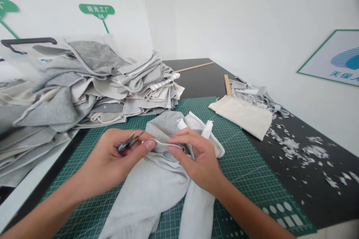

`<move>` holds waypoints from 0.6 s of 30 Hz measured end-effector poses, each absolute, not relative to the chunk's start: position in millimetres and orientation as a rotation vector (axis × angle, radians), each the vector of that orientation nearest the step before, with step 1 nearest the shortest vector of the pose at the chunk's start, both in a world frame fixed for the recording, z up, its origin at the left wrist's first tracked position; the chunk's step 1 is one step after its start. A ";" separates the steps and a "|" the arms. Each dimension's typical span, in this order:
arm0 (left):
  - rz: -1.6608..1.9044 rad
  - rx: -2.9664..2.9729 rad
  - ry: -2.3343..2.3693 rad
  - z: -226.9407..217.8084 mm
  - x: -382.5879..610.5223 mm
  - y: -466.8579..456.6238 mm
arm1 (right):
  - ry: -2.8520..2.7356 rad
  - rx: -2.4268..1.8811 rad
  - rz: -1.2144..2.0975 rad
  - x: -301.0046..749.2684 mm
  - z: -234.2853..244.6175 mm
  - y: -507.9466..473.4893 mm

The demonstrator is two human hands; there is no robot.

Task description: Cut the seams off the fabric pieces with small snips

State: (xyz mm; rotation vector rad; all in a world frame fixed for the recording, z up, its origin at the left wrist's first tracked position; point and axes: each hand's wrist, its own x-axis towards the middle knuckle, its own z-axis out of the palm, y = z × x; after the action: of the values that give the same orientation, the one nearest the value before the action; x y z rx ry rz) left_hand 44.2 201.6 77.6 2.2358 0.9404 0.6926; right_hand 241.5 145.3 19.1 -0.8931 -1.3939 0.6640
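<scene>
Left hand (109, 160): fingers (134, 149) closed on small steel snips (129, 142), points at the curled hem (161, 142) of a pale grey cotton garment (146, 190). Right hand (196, 160) pinches that hem narrowly. Garment lies on a green gridded cutting mat (238, 171), toward the black tabletop's (305, 190) near edge.

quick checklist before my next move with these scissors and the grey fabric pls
1. Small scissors held in the left hand: ok, gripped between thumb and fingers.
2. Grey fabric held by the right hand: ok, its edge is pinched between thumb and finger.
3. Blade tips clear of the fingers: ok, they point up, away from both hands.
4. Green cutting mat under the work: ok.
5. Loose scraps off the mat: ok, they lie on the black tabletop.
6. Blade sharpness: cannot tell.
</scene>
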 end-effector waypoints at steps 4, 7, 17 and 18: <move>0.534 2.170 0.887 89.4 47.8 209.8 | -1.404 -0.865 0.692 239.5 17.3 148.0; 0.499 2.121 0.859 91.8 52.7 212.4 | -1.377 -0.863 0.711 236.4 19.1 149.1; 0.451 2.135 0.849 86.1 55.8 206.2 | -1.275 -0.985 0.692 232.8 19.1 145.9; 0.441 2.140 0.852 86.6 55.3 206.1 | -1.276 -0.971 0.689 233.1 18.2 145.8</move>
State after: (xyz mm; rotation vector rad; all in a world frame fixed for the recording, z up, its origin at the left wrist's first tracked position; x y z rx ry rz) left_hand 55.3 206.1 86.6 2.1401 0.8525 0.4413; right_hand 233.1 145.8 18.2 -0.9708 -1.2755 0.6894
